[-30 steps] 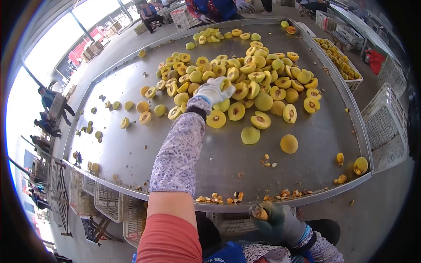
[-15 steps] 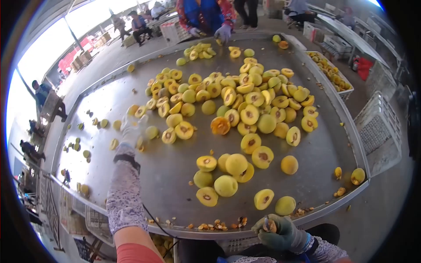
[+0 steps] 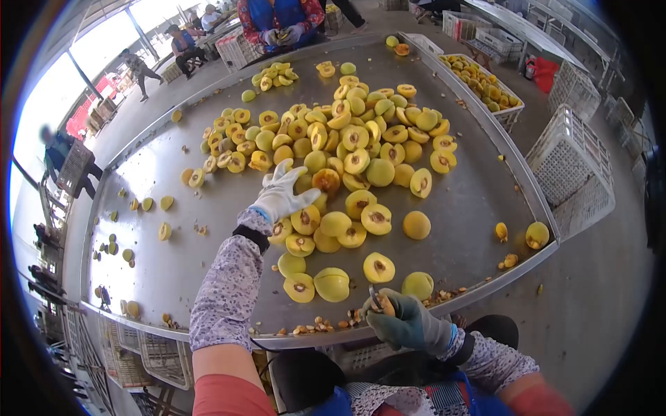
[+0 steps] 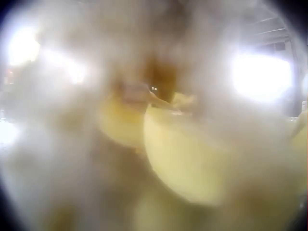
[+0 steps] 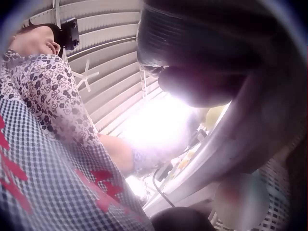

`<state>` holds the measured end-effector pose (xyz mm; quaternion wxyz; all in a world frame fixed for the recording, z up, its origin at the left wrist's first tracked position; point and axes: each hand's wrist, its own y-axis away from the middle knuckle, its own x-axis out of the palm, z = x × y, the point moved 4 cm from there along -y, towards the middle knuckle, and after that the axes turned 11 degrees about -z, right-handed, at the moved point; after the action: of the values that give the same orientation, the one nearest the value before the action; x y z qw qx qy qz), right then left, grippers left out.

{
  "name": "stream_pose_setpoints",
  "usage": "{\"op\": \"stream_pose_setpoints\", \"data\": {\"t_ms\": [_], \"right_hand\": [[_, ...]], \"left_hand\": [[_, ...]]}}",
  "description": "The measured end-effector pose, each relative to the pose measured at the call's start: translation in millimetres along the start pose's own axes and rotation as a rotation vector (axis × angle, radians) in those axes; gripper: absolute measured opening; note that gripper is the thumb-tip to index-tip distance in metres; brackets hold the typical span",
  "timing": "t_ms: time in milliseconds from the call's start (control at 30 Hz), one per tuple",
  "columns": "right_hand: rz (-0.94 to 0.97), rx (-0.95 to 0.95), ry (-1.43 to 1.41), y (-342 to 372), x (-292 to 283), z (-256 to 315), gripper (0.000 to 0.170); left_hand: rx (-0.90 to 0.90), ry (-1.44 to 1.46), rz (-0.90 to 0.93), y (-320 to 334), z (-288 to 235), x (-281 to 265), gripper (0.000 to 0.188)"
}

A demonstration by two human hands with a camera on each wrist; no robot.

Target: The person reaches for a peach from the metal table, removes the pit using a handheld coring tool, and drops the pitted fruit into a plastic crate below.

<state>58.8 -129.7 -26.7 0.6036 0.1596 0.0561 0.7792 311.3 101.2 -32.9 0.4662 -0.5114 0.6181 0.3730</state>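
Observation:
Many halved yellow peaches lie heaped on a metal table, several with brown pits showing. My left hand, in a white glove, reaches over the near left side of the heap with its fingers spread. By its fingertips is an orange-brown half. A blurred pale yellow peach fills much of the left wrist view. My right hand, in a grey-green glove, grips a small pitting tool with a curved metal tip at the table's near edge. Dark glove fingers appear in the right wrist view.
Loose pits lie along the near raised rim. A crate of peaches stands beyond the right edge, with a white crate nearer. Across the table a person works with gloved hands. Another person carries a crate at left.
My left hand went from the heap out to the left, then back right to the heap's near side. Several peaches now lie closer to me. The right hand keeps holding the tool.

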Motion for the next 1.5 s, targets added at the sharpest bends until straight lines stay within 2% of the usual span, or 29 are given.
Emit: {"op": "stream_pose_setpoints", "data": {"t_ms": [167, 200, 233, 300, 333, 367, 400, 467, 500, 567, 700, 767, 833, 867, 900, 933, 967, 1000, 1033, 1067, 1133, 1167, 1233, 1267, 1333, 1367, 1400, 1433, 1500], "right_hand": [[-0.042, 0.005, -0.191, 8, -2, 2, 0.013], [-0.037, 0.018, -0.205, 11, -3, -1, 0.013], [-0.063, 0.023, -0.245, 11, -6, -3, 0.013], [-0.082, 0.002, -0.284, 19, -6, -5, 0.014], [-0.123, 0.011, -0.322, 22, -7, -3, 0.015], [-0.152, -0.003, -0.357, 21, -7, 2, 0.016], [-0.163, -0.037, -0.316, 21, -8, 0, 0.015], [-0.210, -0.065, -0.318, 26, -8, 0, 0.015], [-0.193, -0.115, -0.308, 28, -8, 5, 0.015], [-0.301, -0.047, -0.266, 36, -11, 1, 0.014], [-0.350, -0.194, -0.264, 48, -7, 2, 0.014], [-0.325, -0.159, -0.274, 58, 0, 7, 0.013], [-0.342, -0.333, -0.205, 58, 7, 12, 0.014], [-0.294, -0.261, -0.211, 56, 12, 10, 0.026], [-0.279, -0.263, -0.210, 53, 17, 8, 0.026], [-0.231, -0.413, -0.206, 49, 23, 10, 0.035], [-0.182, -0.562, -0.203, 42, 29, 8, 0.045], [-0.177, -0.660, -0.140, 25, 29, -8, 0.060], [-0.169, -0.657, -0.143, 29, 33, -4, 0.060], [-0.139, -0.604, -0.223, 32, 36, 1, 0.061], [-0.128, -0.562, -0.280, 31, 40, -1, 0.065], [-0.124, -0.549, -0.279, 30, 37, -2, 0.065], [-0.038, -0.530, -0.059, 27, 35, 0, 0.068], [-0.012, -0.471, -0.130, 27, 33, 0, 0.068], [-0.057, -0.449, -0.069, 35, 28, 11, 0.063], [-0.069, -0.486, -0.051, 31, 23, 6, 0.061], [-0.142, -0.552, -0.077, 25, 15, -1, 0.058], [-0.134, -0.561, -0.216, 32, 11, 8, 0.057], [-0.279, -0.619, 0.046, 30, -8, 13, 0.059]], "left_hand": [[0.175, 0.008, 0.097, 43, -56, 16, 0.081], [0.241, -0.027, 0.026, 50, -58, 22, 0.068], [0.236, -0.036, 0.035, 57, -58, 28, 0.068], [0.336, 0.294, 0.066, 67, -71, 25, 0.055], [0.312, 0.344, 0.060, 80, -81, 20, 0.046], [0.323, 0.269, 0.057, 85, -84, 22, 0.048], [0.309, 0.257, 0.028, 86, -82, 25, 0.053], [0.083, 0.210, 0.086, 94, -94, 4, 0.070], [0.074, 0.236, 0.045, 90, -83, 12, 0.073], [0.042, 0.136, -0.031, 98, -85, -2, 0.070], [-0.048, 0.309, -0.123, 122, -98, -53, 0.060], [-0.160, 0.608, -0.032, 139, -91, -63, 0.053], [-0.218, 0.534, 0.011, 178, -111, -86, 0.046], [-0.142, 0.706, 0.101, 201, -123, -86, 0.046], [-0.060, 0.874, 0.190, 221, -128, -83, 0.047], [0.467, 0.707, 0.020, 232, -120, -72, 0.047], [0.287, 0.701, 0.008, 236, -110, -54, 0.043], [0.047, 0.962, 0.034, 247, -115, -50, 0.045], [-0.203, 1.217, 0.060, 260, -121, -44, 0.047], [-0.210, 1.219, 0.055, 267, -120, -35, 0.047], [0.017, 0.938, -0.221, 278, -119, -32, 0.046], [0.004, 0.941, -0.218, 280, -120, -26, 0.046], [-0.119, 1.105, -0.260, 285, -125, -25, 0.046], [-0.279, 1.407, -0.170, 283, -126, -20, 0.047], [0.034, 0.756, -0.423, 282, -140, -22, 0.048], [-0.157, 1.292, -0.361, 265, -124, 3, 0.047], [0.000, 1.364, -0.422, 259, -136, 0, 0.044], [-0.087, 1.402, -0.319, 259, -145, -5, 0.040], [0.018, 1.280, -0.350, 260, -176, -26, 0.036]]}}
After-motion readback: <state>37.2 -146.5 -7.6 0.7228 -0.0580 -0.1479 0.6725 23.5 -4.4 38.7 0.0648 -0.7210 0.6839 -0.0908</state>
